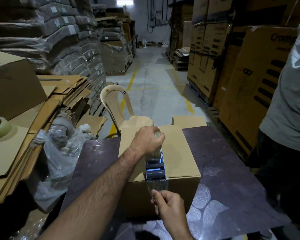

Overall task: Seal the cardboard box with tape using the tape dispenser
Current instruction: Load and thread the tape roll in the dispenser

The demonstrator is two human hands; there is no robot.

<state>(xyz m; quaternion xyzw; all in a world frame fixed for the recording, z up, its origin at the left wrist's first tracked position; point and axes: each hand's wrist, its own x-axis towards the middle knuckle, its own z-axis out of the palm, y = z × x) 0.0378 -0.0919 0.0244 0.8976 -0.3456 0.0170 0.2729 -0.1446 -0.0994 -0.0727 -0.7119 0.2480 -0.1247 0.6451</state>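
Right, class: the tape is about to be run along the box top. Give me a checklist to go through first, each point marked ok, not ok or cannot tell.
1. Left hand grips the dispenser: ok.
2. Right hand pinches the tape end: ok.
3. Dispenser sits on the box top, at its near edge: ok.
4. Tape end stuck to the box's near face: cannot tell.
5. Top seam closed under the dispenser: cannot tell, as the hand and dispenser cover it.
6. Box rests on the table: ok.
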